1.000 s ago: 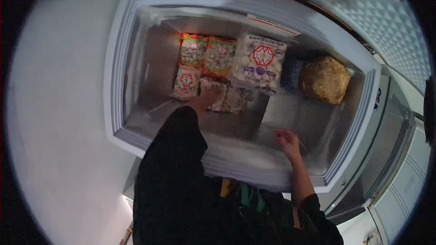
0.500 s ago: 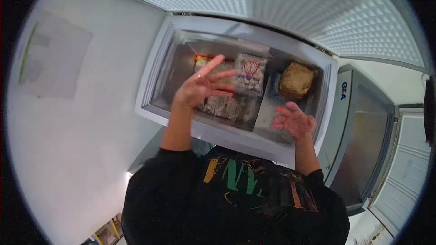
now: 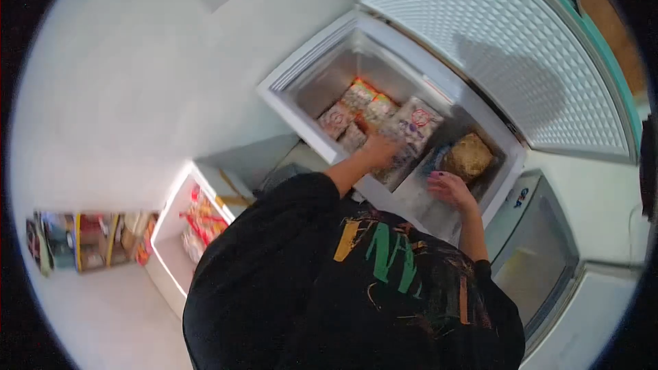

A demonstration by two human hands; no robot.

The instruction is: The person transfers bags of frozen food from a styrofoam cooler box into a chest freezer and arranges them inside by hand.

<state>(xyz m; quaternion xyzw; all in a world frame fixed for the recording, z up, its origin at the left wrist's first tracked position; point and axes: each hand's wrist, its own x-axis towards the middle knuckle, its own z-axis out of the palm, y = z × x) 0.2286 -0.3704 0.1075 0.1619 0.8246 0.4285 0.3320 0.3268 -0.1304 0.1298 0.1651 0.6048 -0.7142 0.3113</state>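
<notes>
My left hand [image 3: 379,151] reaches down into the open chest freezer [image 3: 312,130], at the near edge of some frosty plastic packs. Its fingers are blurred against them, so I cannot tell whether they grip one. A white pack with red and purple print [image 3: 417,123] lies just beyond that hand. Farther left are several packs with orange-red edges [image 3: 360,94]. Over the freezer's right section hangs my right hand [image 3: 450,190], open, fingers extended and holding nothing. Close to its fingertips sits a brown, block-like bundle [image 3: 469,156].
The raised freezer lid [image 3: 473,34] stands along the back. To the right is another appliance with a glass top [image 3: 541,240]. At lower left, a second open white freezer [image 3: 171,223] holds red-and-white packages, with shelves of goods [image 3: 103,240] beyond it.
My left hand has gone from spread above the packs to down among them. My right hand stays over the right section. The view has turned, bringing the second freezer into sight.
</notes>
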